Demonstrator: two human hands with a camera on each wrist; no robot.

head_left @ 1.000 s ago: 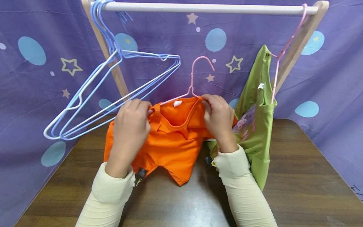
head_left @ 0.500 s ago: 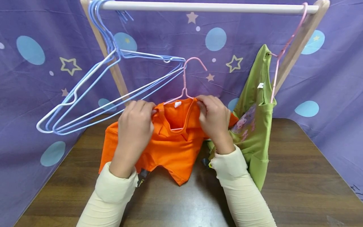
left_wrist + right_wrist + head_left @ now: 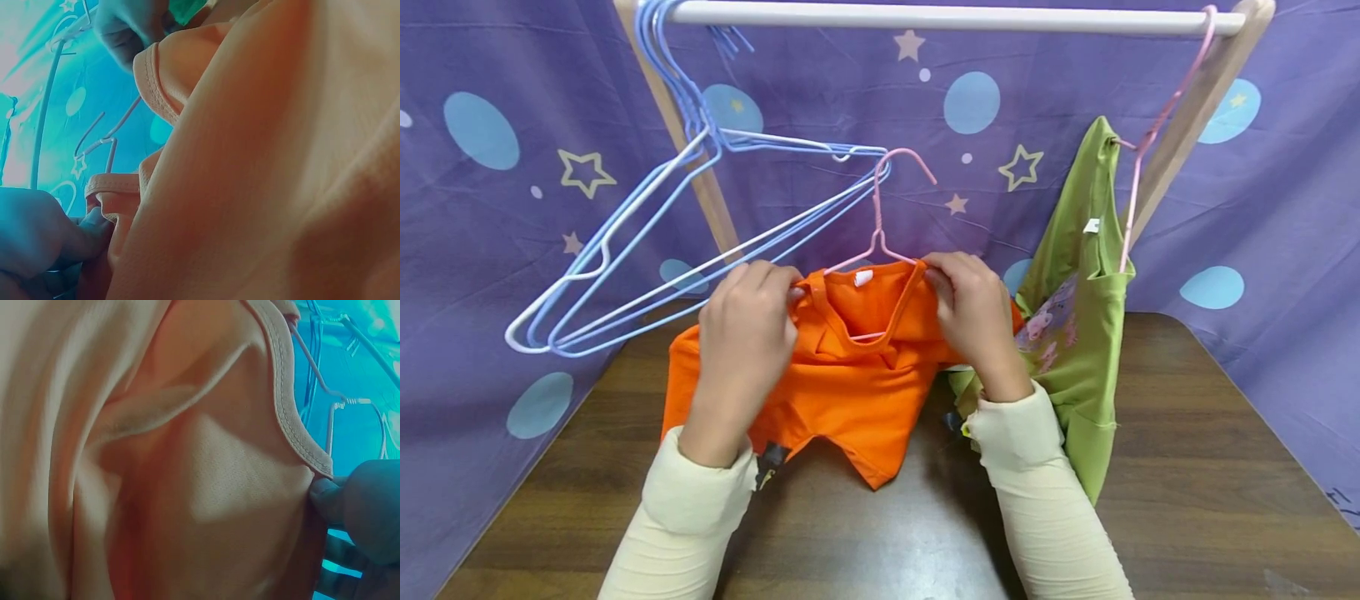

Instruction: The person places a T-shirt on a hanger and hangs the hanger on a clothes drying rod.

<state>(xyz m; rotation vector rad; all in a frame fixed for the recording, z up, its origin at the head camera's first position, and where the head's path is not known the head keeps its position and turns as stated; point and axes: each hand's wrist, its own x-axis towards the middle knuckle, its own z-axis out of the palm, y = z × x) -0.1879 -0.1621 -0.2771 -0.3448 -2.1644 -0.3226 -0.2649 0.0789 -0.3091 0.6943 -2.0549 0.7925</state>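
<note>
An orange shirt [image 3: 850, 392] hangs between my two hands, its neckline toward the top and a white label inside the collar. My left hand [image 3: 747, 333] pinches it beside the left end of the neckline. On the other side my right hand [image 3: 973, 312] pinches the opposite shoulder. Inside the shirt is a pink hanger [image 3: 878, 221], its hook standing free above the collar and part of its lower bar showing through the neck opening. The rest of the hanger is hidden by cloth. Both wrist views show fingers and thumb gripping the shirt [image 3: 206, 487] near the neckband.
Several blue and white hangers [image 3: 647, 242] hang from the left end of the white rail [image 3: 955, 17], close to my left hand. A green garment [image 3: 1086, 358] on another pink hanger [image 3: 1157, 125] hangs at the right. Below is a brown wooden table [image 3: 1210, 500].
The pink hanger and its hook have shifted left, and its lower bar now shows in the neck opening. Both hands dipped inward, then spread slightly, keeping their grip on the shirt.
</note>
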